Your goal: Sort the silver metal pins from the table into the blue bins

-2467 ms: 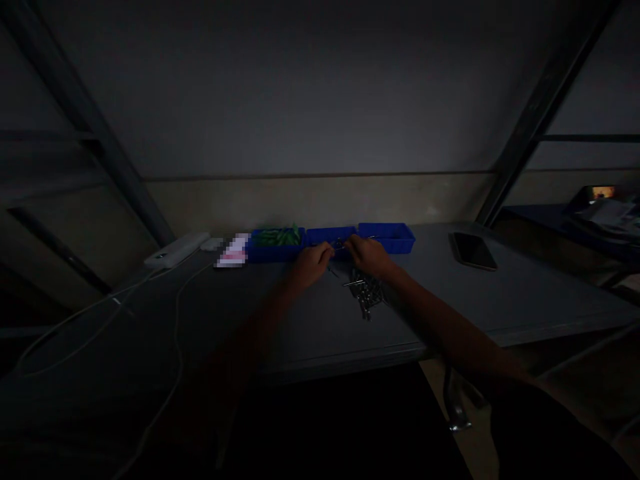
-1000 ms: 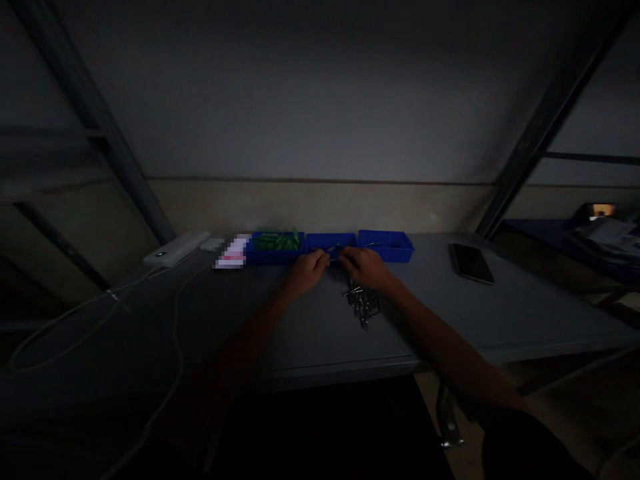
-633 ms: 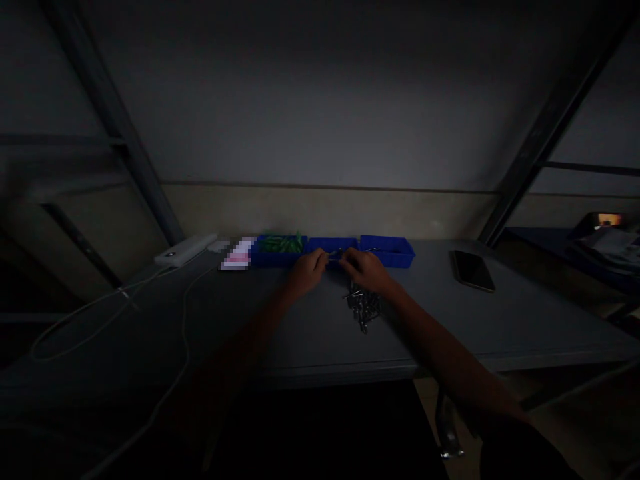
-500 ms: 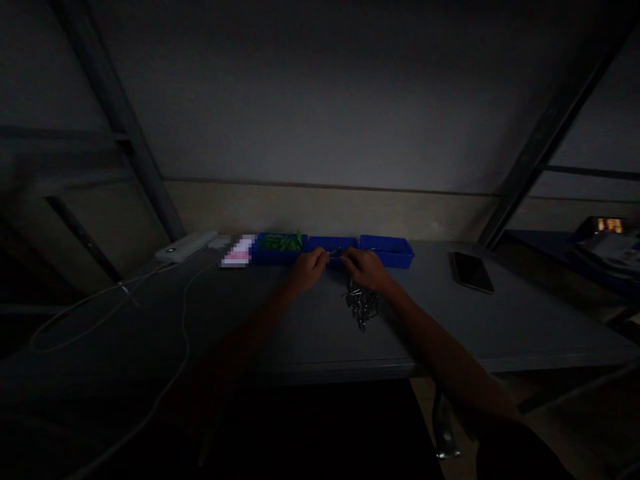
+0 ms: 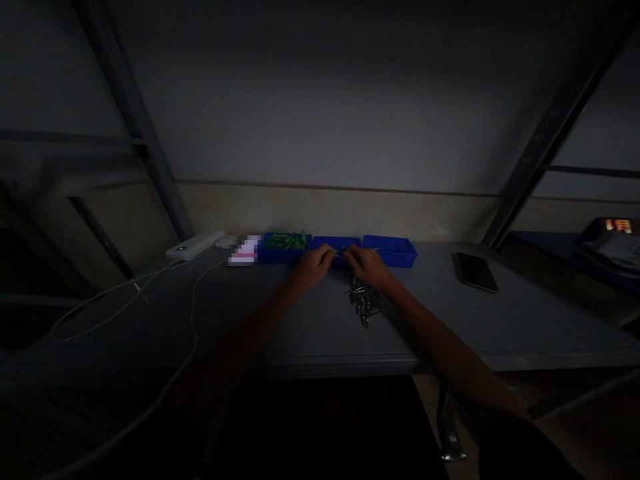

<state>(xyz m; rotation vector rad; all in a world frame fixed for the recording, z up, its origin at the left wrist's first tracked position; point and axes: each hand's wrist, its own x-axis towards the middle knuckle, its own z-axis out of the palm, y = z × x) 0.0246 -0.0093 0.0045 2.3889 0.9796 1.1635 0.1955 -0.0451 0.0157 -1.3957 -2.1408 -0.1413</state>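
My left hand (image 5: 316, 263) and my right hand (image 5: 367, 265) meet almost fingertip to fingertip in front of the middle blue bin (image 5: 336, 241). Both are closed in a pinch on a small thin piece between them, too dark and small to name. Below my right hand, a pile of small metal parts (image 5: 366, 303) lies on the grey table (image 5: 300, 327). Green items (image 5: 286, 241) fill the left blue bin (image 5: 280, 256). In the right blue bin (image 5: 397, 255) a thin piece shows near its left side.
A black phone (image 5: 476, 272) lies to the right. At the left are a white device (image 5: 195, 246) with a white cable (image 5: 193, 313) and a pink-and-white card (image 5: 244, 253). Metal frame posts stand at both sides, and papers lie at the far right.
The view has shifted slightly, so the table items appear a little farther right. My hands have drawn slightly closer together, still pinched before the middle bin.
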